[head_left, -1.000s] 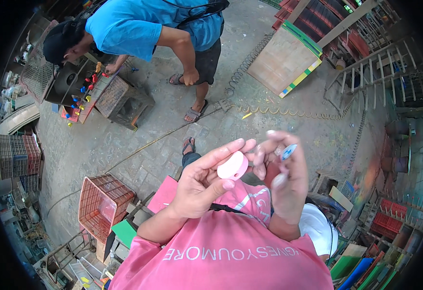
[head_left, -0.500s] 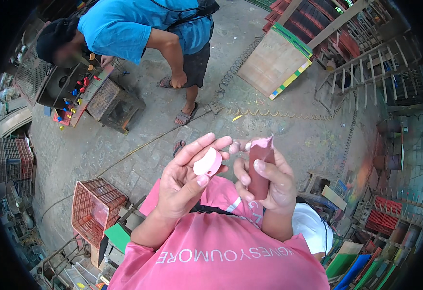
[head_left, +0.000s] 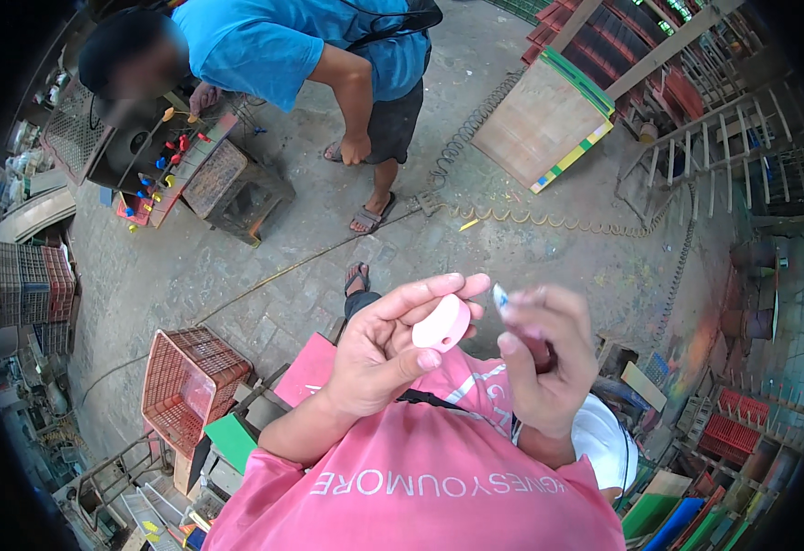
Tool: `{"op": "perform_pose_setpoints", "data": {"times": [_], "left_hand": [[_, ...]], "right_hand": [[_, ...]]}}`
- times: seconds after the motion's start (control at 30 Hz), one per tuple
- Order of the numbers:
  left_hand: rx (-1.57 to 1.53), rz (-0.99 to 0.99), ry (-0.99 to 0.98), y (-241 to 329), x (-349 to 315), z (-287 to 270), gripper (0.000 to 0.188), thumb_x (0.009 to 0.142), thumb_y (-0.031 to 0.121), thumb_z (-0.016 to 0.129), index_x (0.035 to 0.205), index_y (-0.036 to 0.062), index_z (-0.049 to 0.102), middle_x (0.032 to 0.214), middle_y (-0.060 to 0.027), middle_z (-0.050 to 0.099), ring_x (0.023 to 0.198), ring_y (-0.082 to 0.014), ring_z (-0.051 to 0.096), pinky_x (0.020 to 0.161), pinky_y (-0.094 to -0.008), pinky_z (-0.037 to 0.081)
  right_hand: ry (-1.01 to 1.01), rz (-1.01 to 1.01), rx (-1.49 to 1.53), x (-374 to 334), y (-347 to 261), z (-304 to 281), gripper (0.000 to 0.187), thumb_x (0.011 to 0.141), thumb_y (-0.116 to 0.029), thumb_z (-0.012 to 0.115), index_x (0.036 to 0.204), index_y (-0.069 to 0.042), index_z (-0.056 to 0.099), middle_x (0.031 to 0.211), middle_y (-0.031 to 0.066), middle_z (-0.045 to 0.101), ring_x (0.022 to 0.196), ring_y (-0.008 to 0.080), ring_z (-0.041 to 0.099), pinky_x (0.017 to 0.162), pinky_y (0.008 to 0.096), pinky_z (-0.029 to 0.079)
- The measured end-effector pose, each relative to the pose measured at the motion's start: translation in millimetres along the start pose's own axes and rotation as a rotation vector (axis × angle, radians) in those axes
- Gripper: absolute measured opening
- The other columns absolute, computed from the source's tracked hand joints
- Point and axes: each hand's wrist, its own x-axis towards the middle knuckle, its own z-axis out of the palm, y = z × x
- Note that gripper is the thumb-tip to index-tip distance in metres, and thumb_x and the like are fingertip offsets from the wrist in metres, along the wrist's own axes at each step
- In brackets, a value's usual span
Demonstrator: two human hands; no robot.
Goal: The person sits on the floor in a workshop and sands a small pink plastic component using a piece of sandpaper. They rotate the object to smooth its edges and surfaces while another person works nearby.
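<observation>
In front of my chest, my left hand (head_left: 374, 363) holds a small pink, half-round piece (head_left: 442, 323) with a pale flat face and a small hole in its side. The thumb presses it from below, and the other fingers lie behind it. Just to the right, my right hand (head_left: 558, 363) is curled and partly smeared by motion. It grips a reddish-brown folded sheet of sandpaper (head_left: 540, 353), mostly hidden by the fingers. A white and blue tip (head_left: 500, 296) shows at its forefinger; I cannot tell what it is. The two hands are apart.
A person in a blue shirt (head_left: 255, 55) bends over a stool (head_left: 237, 188) beside a board with small coloured pieces (head_left: 177, 156). A red plastic basket (head_left: 186, 390) stands at lower left. A wooden panel (head_left: 540, 124) leans at upper right, near a coiled hose (head_left: 549, 219).
My left hand has shifted right with the pink piece. My right hand has turned and curled, so the sandpaper that stood upright in view is now mostly covered.
</observation>
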Motion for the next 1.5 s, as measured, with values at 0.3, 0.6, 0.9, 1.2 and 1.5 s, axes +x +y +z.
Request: {"op": "perform_pose_setpoints", "data": {"times": [0.3,0.6,0.9,1.2,1.5], "left_hand": [[0.073,0.017,-0.036,-1,-1,-2,0.060,0.082,-0.005,0.062,0.136,-0.0047,0.035,0.138,-0.0209,0.041,0.121,-0.0197,0.049,0.101,-0.0301,0.040],[0.162,0.070,-0.028,1,-9,-5,0.062,0.079,-0.008,0.064,0.134,-0.0052,0.036,0.132,-0.0199,0.048,0.118,-0.0200,0.051,0.097,-0.0294,0.045],[0.175,0.084,-0.018,5,-11,-4,0.059,0.079,-0.010,0.063,0.133,-0.0062,0.038,0.130,-0.0195,0.049,0.115,-0.0190,0.053,0.093,-0.0282,0.046],[0.198,0.117,-0.031,6,-13,-6,0.059,0.079,-0.009,0.064,0.132,-0.0061,0.039,0.130,-0.0188,0.049,0.116,-0.0185,0.051,0.095,-0.0293,0.045],[0.154,0.079,-0.016,7,-17,-7,0.059,0.079,-0.009,0.063,0.132,-0.0057,0.039,0.129,-0.0192,0.050,0.117,-0.0188,0.051,0.096,-0.0296,0.043]], "right_hand": [[-0.159,-0.203,-0.178,9,-6,-2,0.035,0.063,0.004,0.067,0.096,-0.005,0.068,0.102,0.0056,0.065,0.068,0.0179,0.054,0.061,0.0280,0.041],[-0.201,-0.230,-0.237,6,-12,-1,0.037,0.059,0.001,0.068,0.094,-0.008,0.069,0.104,0.0033,0.065,0.070,0.0166,0.052,0.060,0.0268,0.041],[-0.250,-0.289,-0.241,10,-13,0,0.036,0.059,-0.002,0.068,0.094,-0.008,0.069,0.105,0.0033,0.064,0.068,0.0162,0.050,0.060,0.0257,0.041],[-0.265,-0.320,-0.241,8,-16,4,0.038,0.058,0.000,0.068,0.096,-0.008,0.069,0.104,0.0040,0.065,0.068,0.0160,0.050,0.060,0.0260,0.041],[-0.243,-0.361,-0.250,2,-18,8,0.039,0.058,-0.002,0.069,0.096,-0.007,0.069,0.105,0.0037,0.064,0.067,0.0159,0.049,0.058,0.0257,0.040]]}}
